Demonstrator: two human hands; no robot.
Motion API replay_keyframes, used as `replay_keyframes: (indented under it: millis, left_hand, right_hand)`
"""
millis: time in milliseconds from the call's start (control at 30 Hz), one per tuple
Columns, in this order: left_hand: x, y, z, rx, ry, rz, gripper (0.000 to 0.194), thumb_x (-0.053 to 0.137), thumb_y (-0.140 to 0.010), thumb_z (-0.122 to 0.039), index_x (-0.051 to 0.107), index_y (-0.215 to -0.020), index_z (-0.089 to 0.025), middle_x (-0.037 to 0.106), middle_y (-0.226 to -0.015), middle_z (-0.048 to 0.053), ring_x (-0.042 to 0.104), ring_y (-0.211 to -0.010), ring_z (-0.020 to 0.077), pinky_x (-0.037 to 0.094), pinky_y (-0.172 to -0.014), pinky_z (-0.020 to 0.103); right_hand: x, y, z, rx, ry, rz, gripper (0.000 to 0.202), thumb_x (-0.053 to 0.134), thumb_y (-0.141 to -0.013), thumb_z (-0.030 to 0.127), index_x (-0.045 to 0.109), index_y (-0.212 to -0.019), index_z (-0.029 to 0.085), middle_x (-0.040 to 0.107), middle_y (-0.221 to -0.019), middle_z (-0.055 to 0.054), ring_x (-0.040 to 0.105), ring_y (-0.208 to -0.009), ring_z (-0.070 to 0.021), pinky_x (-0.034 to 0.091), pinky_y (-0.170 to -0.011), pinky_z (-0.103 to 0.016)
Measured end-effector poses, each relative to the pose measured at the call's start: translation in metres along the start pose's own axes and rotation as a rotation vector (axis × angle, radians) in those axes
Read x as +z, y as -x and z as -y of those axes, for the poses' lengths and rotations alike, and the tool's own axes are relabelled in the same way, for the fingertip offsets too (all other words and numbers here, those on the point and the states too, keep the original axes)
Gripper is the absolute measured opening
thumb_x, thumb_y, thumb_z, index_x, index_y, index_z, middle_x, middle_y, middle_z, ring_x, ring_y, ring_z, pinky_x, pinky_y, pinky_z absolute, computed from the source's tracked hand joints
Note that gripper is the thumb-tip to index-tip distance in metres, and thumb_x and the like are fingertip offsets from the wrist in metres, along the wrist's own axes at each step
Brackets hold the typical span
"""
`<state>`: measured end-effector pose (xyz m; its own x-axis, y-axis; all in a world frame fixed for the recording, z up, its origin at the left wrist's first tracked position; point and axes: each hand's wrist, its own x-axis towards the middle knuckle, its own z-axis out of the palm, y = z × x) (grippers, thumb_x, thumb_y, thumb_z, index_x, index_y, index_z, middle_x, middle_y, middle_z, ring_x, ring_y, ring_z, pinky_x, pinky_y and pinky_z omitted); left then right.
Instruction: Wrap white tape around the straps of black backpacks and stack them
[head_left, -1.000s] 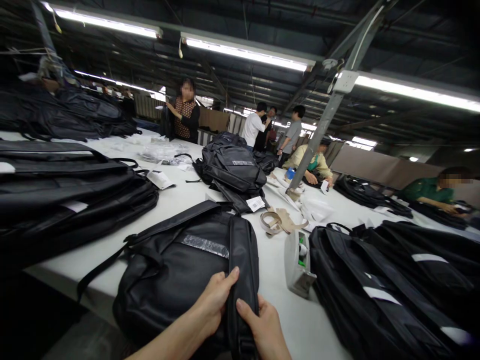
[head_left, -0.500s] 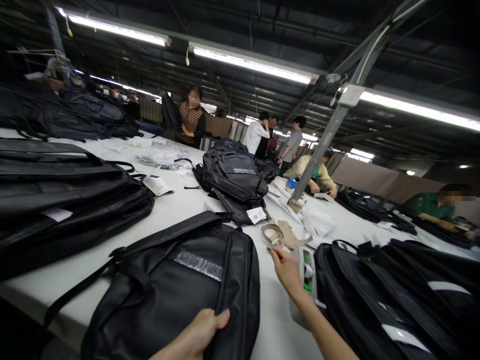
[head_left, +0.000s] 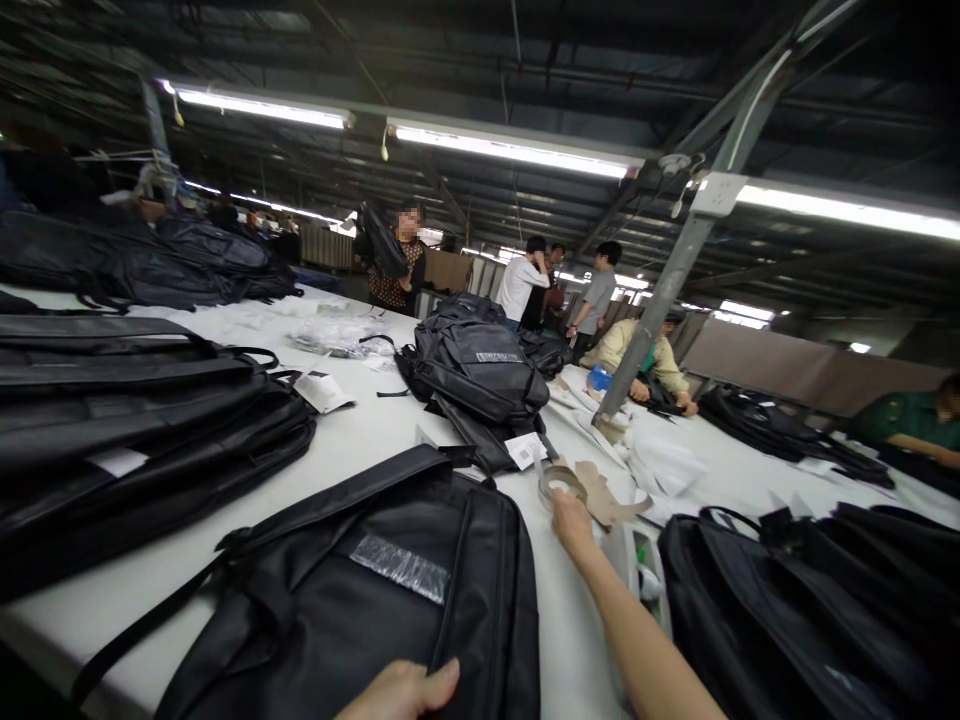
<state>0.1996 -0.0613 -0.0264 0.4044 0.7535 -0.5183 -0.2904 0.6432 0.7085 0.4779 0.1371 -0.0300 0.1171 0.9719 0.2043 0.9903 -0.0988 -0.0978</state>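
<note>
A black backpack lies in front of me, straps upward, with a clear plastic-wrapped strip across its back panel. My left hand grips its near part at the bottom of the view; the thumb lies on top and the other fingers are hidden. Farther right, my right hand reaches past the bag with its fingers closed at the near rim of a tan tape roll. The fingertips are partly hidden. Torn brown paper lies beside the roll.
Stacked black backpacks stand at left and right on the white table. A grey bin is beside my right forearm. More backpacks lie ahead, near a slanted metal post. Several people work beyond.
My right hand has moved forward to the tape roll. My left hand stays on the backpack. A person at the back has raised a black bag; the view has shifted slightly.
</note>
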Motion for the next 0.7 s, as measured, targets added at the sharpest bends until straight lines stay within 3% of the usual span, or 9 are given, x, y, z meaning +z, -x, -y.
replay_keyframes:
  millis: [133, 333, 567, 700]
  left_hand:
    - [0.009, 0.008, -0.008, -0.073, 0.061, 0.017, 0.032, 0.074, -0.061, -0.042, 0.063, -0.056, -0.011, 0.068, -0.064, 0.016, 0.067, -0.071, 0.0294, 0.051, -0.082, 0.040]
    - [0.024, 0.024, -0.020, -0.176, 0.201, 0.017, 0.022, 0.066, -0.070, -0.032, 0.064, -0.066, -0.011, 0.069, -0.072, 0.018, 0.066, -0.080, 0.0297, 0.053, -0.077, 0.039]
    - [0.023, 0.023, -0.017, -0.168, 0.193, -0.010, 0.020, 0.067, -0.069, -0.031, 0.063, -0.066, -0.011, 0.069, -0.073, 0.018, 0.066, -0.082, 0.0304, 0.054, -0.076, 0.038]
    - [0.021, 0.023, -0.021, -0.245, 0.235, 0.008, 0.022, 0.064, -0.072, -0.031, 0.064, -0.072, -0.009, 0.069, -0.075, 0.019, 0.066, -0.082, 0.0301, 0.054, -0.075, 0.038]
  right_hand:
    - [-0.018, -0.001, 0.000, -0.017, -0.101, -0.044, 0.023, 0.043, -0.087, 0.024, 0.063, -0.086, 0.012, 0.065, -0.083, -0.008, 0.058, -0.078, -0.0174, 0.039, -0.071, -0.027]
    - [-0.039, 0.021, -0.002, 0.012, -0.211, -0.059, 0.046, 0.038, -0.086, 0.044, 0.063, -0.061, 0.014, 0.064, -0.062, -0.007, 0.057, -0.062, -0.0171, 0.035, -0.059, -0.024]
    - [-0.046, 0.047, 0.006, 0.126, -0.199, -0.088, 0.037, 0.054, -0.080, 0.044, 0.062, -0.089, 0.009, 0.065, -0.088, -0.020, 0.060, -0.085, -0.0273, 0.040, -0.071, -0.032]
    - [-0.055, 0.049, 0.013, 0.110, -0.227, -0.034, 0.027, 0.048, -0.085, 0.030, 0.061, -0.091, 0.008, 0.065, -0.082, -0.018, 0.062, -0.083, -0.0262, 0.042, -0.074, -0.035]
